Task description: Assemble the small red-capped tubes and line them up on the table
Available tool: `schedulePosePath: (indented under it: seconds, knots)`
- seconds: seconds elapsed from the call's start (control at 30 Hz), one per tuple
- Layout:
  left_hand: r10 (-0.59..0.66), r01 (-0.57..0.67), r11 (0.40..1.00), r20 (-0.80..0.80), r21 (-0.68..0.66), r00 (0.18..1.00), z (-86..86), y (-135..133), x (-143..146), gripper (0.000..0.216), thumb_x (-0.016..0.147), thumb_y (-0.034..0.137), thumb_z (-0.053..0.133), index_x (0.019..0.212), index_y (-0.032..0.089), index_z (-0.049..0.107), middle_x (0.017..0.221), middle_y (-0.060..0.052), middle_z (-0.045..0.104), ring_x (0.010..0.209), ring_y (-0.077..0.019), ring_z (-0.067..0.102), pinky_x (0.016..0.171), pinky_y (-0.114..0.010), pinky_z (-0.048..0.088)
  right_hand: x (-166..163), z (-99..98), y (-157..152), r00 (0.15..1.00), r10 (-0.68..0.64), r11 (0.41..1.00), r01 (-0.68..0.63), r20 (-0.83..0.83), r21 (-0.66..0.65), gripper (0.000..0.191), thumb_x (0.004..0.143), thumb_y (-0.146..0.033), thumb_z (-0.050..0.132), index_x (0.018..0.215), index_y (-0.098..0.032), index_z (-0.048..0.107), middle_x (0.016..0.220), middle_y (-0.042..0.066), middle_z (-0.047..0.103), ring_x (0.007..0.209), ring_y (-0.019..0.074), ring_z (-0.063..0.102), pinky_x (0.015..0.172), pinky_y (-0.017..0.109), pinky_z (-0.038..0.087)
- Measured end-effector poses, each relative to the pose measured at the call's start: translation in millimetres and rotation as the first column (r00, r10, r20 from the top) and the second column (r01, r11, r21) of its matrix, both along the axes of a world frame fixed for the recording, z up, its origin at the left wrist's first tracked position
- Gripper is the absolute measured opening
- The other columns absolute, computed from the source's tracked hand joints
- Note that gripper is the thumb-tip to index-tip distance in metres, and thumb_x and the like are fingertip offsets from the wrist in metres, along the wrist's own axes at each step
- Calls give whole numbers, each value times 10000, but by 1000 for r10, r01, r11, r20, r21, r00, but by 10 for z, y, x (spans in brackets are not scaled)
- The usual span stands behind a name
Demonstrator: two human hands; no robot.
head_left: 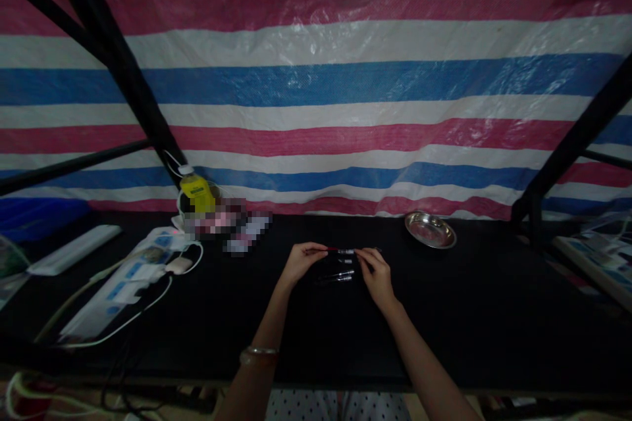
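Note:
My left hand (302, 260) and my right hand (375, 271) meet over the black table (469, 316). Between their pinched fingertips they hold a thin pen-like stick (340, 251), red at the left end and silvery toward the right. The left hand pinches the red end, the right hand the other end. Just below it, a few more thin shiny pieces (338, 276) lie on the table between my hands. A bangle sits on my left wrist.
A round metal dish (430, 229) stands at the back right. At the left are a white power strip (116, 289) with cables, a yellow bottle (197, 193) and a white flat bar (74, 249). A striped tarp hangs behind, with black frame bars either side.

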State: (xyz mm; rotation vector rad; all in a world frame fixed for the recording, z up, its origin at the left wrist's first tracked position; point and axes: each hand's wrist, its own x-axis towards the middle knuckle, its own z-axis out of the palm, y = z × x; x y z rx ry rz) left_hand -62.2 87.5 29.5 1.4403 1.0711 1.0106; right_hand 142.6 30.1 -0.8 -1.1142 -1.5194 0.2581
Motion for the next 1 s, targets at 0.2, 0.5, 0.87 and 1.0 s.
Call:
schedulePosePath:
  seconds: [0.2,0.5,0.87,1.0]
  knots:
    - [-17,17,1000,16,-24,1000,26,-28,10,291,583,323,764,804,144,702,802,-59,727,778,-197,668,771,-325,515,-21,47,-12,998,-27,999,29,-59,28,255,864,-211,467,1016,-212,672,973,84,661,920,190,629,824,354,515]
    - [-89,94,994,94,-56,992,26,-71,87,331,571,354,774,802,130,696,785,-59,716,696,-152,638,717,-289,498,-97,105,-81,997,20,994,-12,-73,105,300,879,-189,438,1088,-223,652,1067,78,670,1002,194,625,882,375,515]
    - [-44,84,984,244,-158,969,56,-77,99,379,559,404,789,799,130,685,703,-22,686,624,-111,611,669,-244,478,-145,147,-111,995,-29,991,41,-93,131,240,863,-214,508,1047,-202,662,957,84,684,883,196,646,787,350,533]
    - [-40,98,975,279,-198,960,39,-70,117,397,541,414,800,785,123,681,691,-16,680,611,-94,603,653,-222,470,-149,154,-114,997,-27,989,38,-78,144,223,841,-227,556,1034,-191,662,903,80,682,809,187,641,721,329,527]
